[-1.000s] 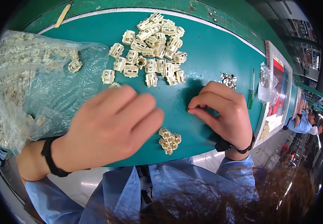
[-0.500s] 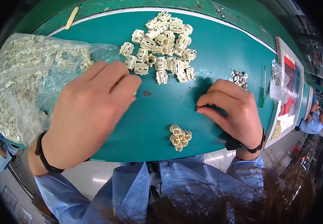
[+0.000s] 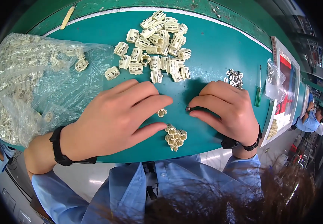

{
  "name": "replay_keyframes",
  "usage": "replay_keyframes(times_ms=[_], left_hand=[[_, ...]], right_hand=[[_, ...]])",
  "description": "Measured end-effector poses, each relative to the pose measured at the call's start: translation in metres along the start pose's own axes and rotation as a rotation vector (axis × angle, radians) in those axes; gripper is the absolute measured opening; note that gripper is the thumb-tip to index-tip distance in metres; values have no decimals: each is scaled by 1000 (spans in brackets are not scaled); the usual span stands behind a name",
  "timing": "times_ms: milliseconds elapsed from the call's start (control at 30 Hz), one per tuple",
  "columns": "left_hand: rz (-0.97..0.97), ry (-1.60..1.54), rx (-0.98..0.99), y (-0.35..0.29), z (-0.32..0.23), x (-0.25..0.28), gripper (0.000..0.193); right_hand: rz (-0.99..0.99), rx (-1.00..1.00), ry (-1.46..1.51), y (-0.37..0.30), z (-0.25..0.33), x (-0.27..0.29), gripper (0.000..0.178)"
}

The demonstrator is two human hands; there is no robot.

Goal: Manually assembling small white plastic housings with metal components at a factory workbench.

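My left hand [image 3: 128, 115] is over the middle of the green table, its thumb and forefinger spread apart. Between those two fingertips sits a small cream plastic sleeve [image 3: 162, 112], seen end-on, with a gap to each fingertip. Just nearer to me, several like sleeves stand in a tight cluster [image 3: 175, 137]. My right hand [image 3: 226, 112] pinches a small dark, shiny metal part [image 3: 188, 108] between thumb and forefinger; its exact kind is too small to make out. Beyond both hands lies a loose pile of cream plastic sleeves [image 3: 155, 62].
A clear plastic bag [image 3: 30, 86] full of cream parts covers the left side. To the right are a heap of small metal parts [image 3: 235, 78], a green-handled screwdriver [image 3: 258, 95], a small clear bag [image 3: 275, 87] and a white-framed board [image 3: 295, 67]. Another person [image 3: 309, 119] sits far right.
My left hand has moved right and toward me, its fingers now spread around the small sleeve. It has uncovered a sleeve left of the pile. My right hand keeps its pinch, nearly still.
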State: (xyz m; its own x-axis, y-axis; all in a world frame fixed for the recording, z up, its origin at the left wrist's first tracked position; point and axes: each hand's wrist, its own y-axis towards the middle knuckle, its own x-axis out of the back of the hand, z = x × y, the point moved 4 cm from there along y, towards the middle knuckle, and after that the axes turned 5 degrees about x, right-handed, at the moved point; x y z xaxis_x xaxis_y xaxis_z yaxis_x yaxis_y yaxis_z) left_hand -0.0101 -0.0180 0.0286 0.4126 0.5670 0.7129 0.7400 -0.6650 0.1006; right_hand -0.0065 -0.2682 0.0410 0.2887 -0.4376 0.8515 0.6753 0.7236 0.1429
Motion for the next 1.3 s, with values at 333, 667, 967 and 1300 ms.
replay_keyframes(times_ms=[333,667,967,1300], left_hand=[[-29,-60,10,-2,10,-9,31],[-78,-53,-27,0,6,-16,29],[-126,-10,-39,1,7,-21,27],[-133,-10,-43,0,7,-23,28]], right_hand=[[15,12,90,0,-1,-6,23],[-75,3,174,5,11,-11,22],[-139,61,111,13,29,-18,25],[-147,91,63,12,30,-18,26]])
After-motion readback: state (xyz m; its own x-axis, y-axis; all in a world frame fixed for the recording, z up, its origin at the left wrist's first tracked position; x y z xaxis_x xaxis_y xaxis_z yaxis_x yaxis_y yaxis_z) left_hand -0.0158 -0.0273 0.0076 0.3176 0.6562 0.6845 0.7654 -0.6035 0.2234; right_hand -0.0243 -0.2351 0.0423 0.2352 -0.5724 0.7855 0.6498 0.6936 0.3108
